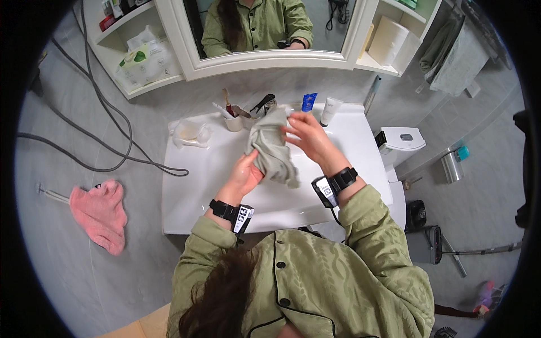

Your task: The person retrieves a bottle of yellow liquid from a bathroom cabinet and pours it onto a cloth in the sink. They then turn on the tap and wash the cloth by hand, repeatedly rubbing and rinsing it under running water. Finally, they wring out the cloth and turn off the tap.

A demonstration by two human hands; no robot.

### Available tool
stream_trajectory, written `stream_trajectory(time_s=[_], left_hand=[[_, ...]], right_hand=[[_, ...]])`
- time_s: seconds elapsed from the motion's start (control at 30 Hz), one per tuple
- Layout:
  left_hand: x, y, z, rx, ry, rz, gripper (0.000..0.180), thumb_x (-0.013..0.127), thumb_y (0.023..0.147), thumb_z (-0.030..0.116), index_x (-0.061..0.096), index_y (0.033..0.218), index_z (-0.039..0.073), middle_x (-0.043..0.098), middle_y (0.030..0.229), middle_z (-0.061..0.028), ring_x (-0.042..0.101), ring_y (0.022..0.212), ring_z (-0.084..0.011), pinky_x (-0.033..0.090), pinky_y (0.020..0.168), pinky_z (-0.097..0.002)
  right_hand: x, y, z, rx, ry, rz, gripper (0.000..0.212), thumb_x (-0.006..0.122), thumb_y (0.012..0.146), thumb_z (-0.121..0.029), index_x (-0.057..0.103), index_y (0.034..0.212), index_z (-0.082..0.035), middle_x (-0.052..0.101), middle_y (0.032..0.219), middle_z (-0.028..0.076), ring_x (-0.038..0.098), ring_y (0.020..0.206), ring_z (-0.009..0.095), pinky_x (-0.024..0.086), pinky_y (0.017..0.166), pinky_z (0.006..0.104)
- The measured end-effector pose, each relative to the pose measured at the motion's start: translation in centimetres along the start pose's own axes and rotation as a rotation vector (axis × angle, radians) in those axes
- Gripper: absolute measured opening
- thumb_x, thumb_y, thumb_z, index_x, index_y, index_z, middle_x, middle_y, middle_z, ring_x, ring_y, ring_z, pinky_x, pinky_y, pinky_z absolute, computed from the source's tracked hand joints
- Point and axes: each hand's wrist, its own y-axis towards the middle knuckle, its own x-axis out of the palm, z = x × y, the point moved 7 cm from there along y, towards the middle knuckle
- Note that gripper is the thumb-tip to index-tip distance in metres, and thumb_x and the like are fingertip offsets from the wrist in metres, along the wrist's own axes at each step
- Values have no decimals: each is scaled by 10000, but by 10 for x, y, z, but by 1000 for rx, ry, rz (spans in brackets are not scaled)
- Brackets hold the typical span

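Note:
A crumpled grey-green cloth (271, 143) hangs above the white washbasin (194, 211). Its lower left side is gripped by my left hand (245, 176), thumb lying over the fabric. At the cloth's upper right is my right hand (309, 135), its fingers apart and slightly blurred. The fingertips are right by the fabric edge; whether they touch it I cannot tell. Behind the cloth, at the basin's back, stands a cup (233, 123) with toothbrushes, partly covered by other items. A blue tube (309, 102) and a white tube (331, 111) stand beyond my right hand.
A soap dish (191, 134) sits at the basin's back left corner. Above is a mirror cabinet (270, 69) with open side shelves. A pink towel (100, 214) and a grey hose (101, 101) hang on the left. To the right is a white toilet (401, 141).

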Motion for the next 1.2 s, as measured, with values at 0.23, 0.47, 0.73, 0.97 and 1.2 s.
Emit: stream_trajectory(time_s=[0.23, 0.47, 0.73, 0.97, 1.2], left_hand=[[-9, 10, 20, 145, 87, 1, 440, 383, 890, 9, 372, 1326, 68, 502, 1235, -87, 529, 1112, -224, 456, 935, -381], [-16, 12, 23, 172, 289, -12, 516, 409, 809, -29, 374, 1316, 63, 507, 1225, -74, 539, 1091, -203, 463, 894, -346], [-79, -6, 40, 71, 393, 399, 380, 493, 845, 39, 441, 1220, 11, 561, 1115, -113, 600, 953, -201, 516, 806, -352], [-110, -15, 38, -52, 368, 408, 286, 601, 861, 144, 545, 1112, 20, 615, 1040, -105, 628, 883, -200, 523, 806, -336], [-107, -32, 53, 117, 299, 369, 356, 575, 852, 57, 457, 1186, 17, 568, 1103, -108, 581, 1002, -229, 488, 882, -400]], right_hand=[[-32, -24, 95, 279, -143, -90, 246, 610, 871, -297, 553, 1043, -132, 578, 1042, 1, 532, 1026, 145, 431, 857, 369], [-35, -15, 101, 128, -264, -109, 101, 639, 843, -135, 627, 867, -38, 609, 764, -10, 525, 660, 80, 421, 603, 225], [-77, -14, 91, 218, 8, 113, 171, 537, 912, -219, 578, 827, -76, 580, 738, -11, 524, 650, 94, 433, 617, 245], [-80, -5, 83, 299, 577, 135, 260, 449, 947, -239, 529, 1055, -17, 606, 1035, 104, 587, 975, 245, 454, 929, 395], [-112, 0, 72, 198, 479, 179, 170, 565, 879, -213, 536, 959, -65, 600, 946, 68, 587, 893, 217, 470, 833, 362]])
